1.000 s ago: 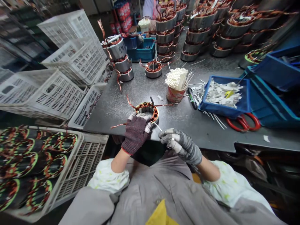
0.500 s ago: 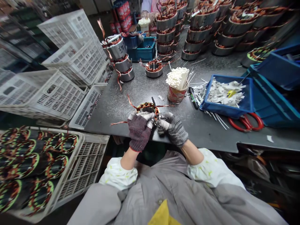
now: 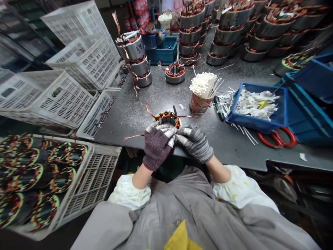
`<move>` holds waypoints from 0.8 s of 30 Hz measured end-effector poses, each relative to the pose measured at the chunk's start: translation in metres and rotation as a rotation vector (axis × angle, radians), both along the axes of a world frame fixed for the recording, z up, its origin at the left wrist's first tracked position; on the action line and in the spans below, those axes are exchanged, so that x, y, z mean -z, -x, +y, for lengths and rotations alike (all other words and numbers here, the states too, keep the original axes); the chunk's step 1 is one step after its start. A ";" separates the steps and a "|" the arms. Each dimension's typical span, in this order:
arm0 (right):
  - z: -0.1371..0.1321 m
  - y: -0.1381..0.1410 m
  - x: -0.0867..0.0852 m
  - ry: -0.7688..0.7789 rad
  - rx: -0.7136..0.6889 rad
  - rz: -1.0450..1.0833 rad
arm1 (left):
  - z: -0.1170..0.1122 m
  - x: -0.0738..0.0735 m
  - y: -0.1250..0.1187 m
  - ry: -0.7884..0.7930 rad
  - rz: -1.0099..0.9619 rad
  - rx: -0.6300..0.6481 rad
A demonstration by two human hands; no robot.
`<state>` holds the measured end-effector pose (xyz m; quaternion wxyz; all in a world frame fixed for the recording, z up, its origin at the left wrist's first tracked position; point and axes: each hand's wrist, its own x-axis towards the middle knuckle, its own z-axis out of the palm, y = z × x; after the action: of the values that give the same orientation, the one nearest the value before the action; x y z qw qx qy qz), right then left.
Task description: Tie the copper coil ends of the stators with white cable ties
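A motor stator (image 3: 167, 119) with copper windings lies at the front of the dark table, loose copper leads reaching out from it to left and right. My left hand (image 3: 159, 140), in a dark maroon glove with taped fingertips, grips the stator's near left side. In a grey striped glove, my right hand (image 3: 195, 142) is at the stator's near right edge, its fingers drawn together close to the left fingertips. What the right fingers pinch is too small to make out. The stator's near rim is hidden behind both hands.
Beyond the stator stand a cup of white sticks (image 3: 201, 95), a marker (image 3: 219, 108), a blue bin of paper scraps (image 3: 256, 119) and red-handled scissors (image 3: 278, 138). Stacked stators (image 3: 191, 36) line the back. Left are white crates (image 3: 70, 99) and a crate of finished-looking stators (image 3: 88, 180).
My right hand has shifted slightly and its fingers have straightened toward the left fingertips. The left hand still grips the stator. The whole view has shifted a little.
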<state>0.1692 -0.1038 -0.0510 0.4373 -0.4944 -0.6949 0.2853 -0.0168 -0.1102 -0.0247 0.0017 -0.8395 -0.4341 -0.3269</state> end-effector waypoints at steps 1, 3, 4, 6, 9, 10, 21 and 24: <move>-0.001 -0.001 -0.002 -0.072 -0.003 -0.087 | 0.000 0.001 0.000 0.002 0.019 0.011; -0.002 -0.002 -0.007 -0.175 -0.004 -0.228 | 0.001 0.002 -0.001 0.015 0.044 0.004; -0.003 -0.002 -0.010 -0.214 0.007 -0.264 | 0.001 0.002 -0.002 0.021 0.039 -0.012; -0.005 -0.006 -0.015 -0.264 0.068 -0.200 | 0.001 0.003 -0.006 0.033 0.011 -0.053; -0.006 -0.021 -0.023 -0.265 0.235 0.059 | 0.002 0.002 -0.011 0.049 -0.026 -0.093; -0.006 -0.026 -0.024 -0.237 0.253 0.114 | 0.002 0.001 -0.012 0.056 -0.026 -0.093; 0.004 -0.027 -0.022 0.058 -0.191 -0.090 | -0.005 0.008 -0.004 0.041 -0.018 -0.091; 0.000 -0.019 -0.023 0.170 -0.285 -0.072 | -0.004 0.008 -0.004 0.067 0.021 -0.108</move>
<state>0.1883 -0.1036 -0.0281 0.3240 -0.4359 -0.7466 0.3843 -0.0130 -0.1140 -0.0327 -0.0043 -0.8178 -0.4893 -0.3029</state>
